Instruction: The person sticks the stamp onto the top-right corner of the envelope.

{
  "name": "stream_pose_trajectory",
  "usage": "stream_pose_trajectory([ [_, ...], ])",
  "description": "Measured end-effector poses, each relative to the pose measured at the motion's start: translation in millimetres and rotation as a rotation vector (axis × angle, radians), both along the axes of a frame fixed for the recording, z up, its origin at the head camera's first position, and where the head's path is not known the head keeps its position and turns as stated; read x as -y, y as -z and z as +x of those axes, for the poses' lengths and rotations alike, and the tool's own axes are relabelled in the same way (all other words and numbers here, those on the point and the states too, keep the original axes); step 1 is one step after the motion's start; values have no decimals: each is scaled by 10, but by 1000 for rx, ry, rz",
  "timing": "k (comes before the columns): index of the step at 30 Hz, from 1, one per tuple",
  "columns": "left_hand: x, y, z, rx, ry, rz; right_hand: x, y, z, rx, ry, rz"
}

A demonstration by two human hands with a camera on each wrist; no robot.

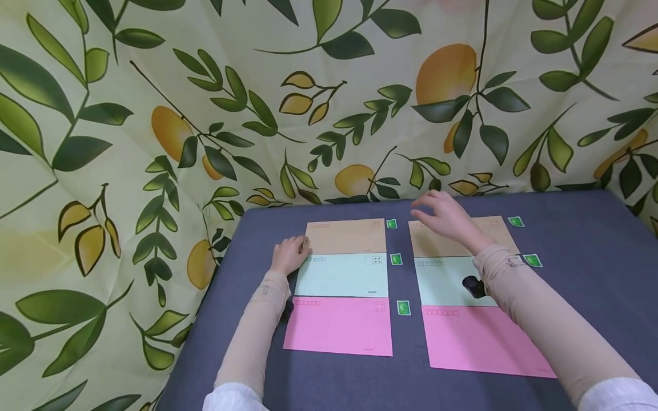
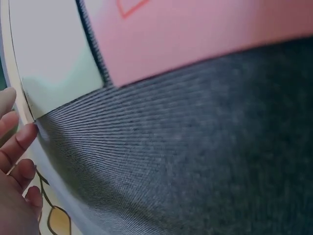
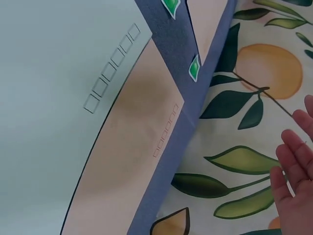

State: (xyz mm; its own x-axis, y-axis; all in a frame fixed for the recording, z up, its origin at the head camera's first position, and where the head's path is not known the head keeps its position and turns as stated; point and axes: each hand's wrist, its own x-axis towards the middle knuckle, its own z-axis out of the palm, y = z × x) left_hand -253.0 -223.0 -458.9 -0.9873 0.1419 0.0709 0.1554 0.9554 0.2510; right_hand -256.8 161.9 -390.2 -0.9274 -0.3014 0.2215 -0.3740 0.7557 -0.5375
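Two columns of envelopes lie flat, each with a tan one at the back, a mint one in the middle and a pink one in front. My left hand (image 1: 291,254) is at the left edge of the left tan envelope (image 1: 345,236), above the left mint envelope (image 1: 341,277); its fingers look relaxed in the left wrist view. Over the right tan envelope (image 1: 490,231) hovers my right hand (image 1: 444,217), with loosely extended fingers and nothing held. Beneath my right forearm lie the right mint envelope (image 1: 442,279) and, partly covered, the right pink envelope (image 1: 473,342).
Small green gem-like stamps (image 1: 396,259) stand beside the left column, with another stamp (image 1: 516,221) by the right tan envelope. The left pink envelope (image 1: 339,328) is nearest the front. A leaf-patterned cloth (image 1: 247,171) hangs behind the dark table (image 1: 576,240).
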Motion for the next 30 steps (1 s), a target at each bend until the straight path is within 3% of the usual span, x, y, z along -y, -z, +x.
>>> stream_pose_trajectory([
  [6, 39, 46, -75, 49, -54, 158, 49, 22, -169, 53, -25, -75],
  [8, 40, 38, -87, 105, -81, 197, 60, 58, -207, 71, -23, -98],
  [12, 20, -11, -77, 163, -90, 189, 90, 156, -259, 166, 15, -158],
  [17, -10, -104, -88, 231, -111, 165, 191, 239, -310, 309, 103, -324],
  [23, -4, -51, -146, 249, -130, 236, 362, 342, -347, 346, 180, -389],
  [30, 3, 12, -105, 228, -148, 289, 561, 550, -360, 373, 281, -398],
])
